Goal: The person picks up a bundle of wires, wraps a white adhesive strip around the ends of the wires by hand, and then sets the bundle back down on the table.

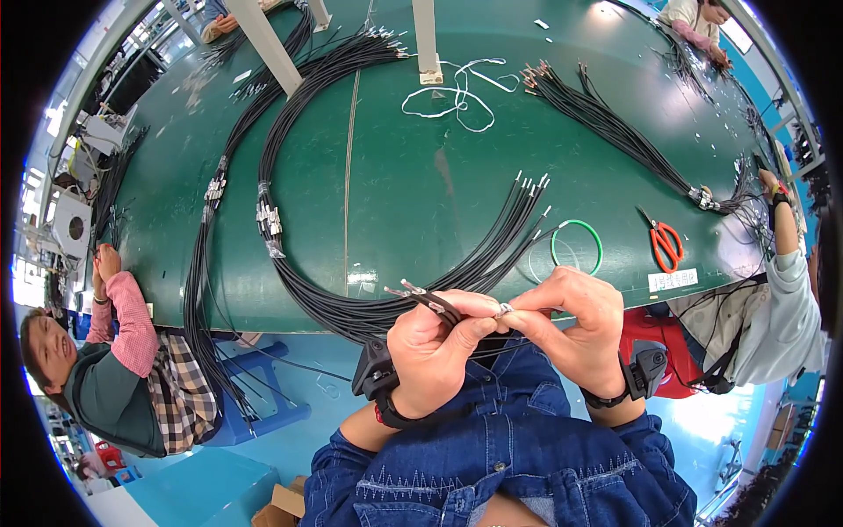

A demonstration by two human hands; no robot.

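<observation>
Over the green table [395, 176] edge, both hands [505, 329] pinching black wires [439, 306], orange scissors [665, 241], green ring [577, 248] beyond.

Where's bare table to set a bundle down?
Bare green table lies between the long curved cable bundle and the loose fanned cables. Crowded by the scissors, green ring, and white cord.

Straight ahead of the hands, the cable bundle [386, 303] lies across the near table [395, 176] edge and blocks a flat reach. Right of it lie the green ring [577, 247] and the scissors [666, 243]; between these the green surface is bare. The white cord [461, 92] and a post [427, 39] stand farther back. Co-workers sit close at both sides.
</observation>
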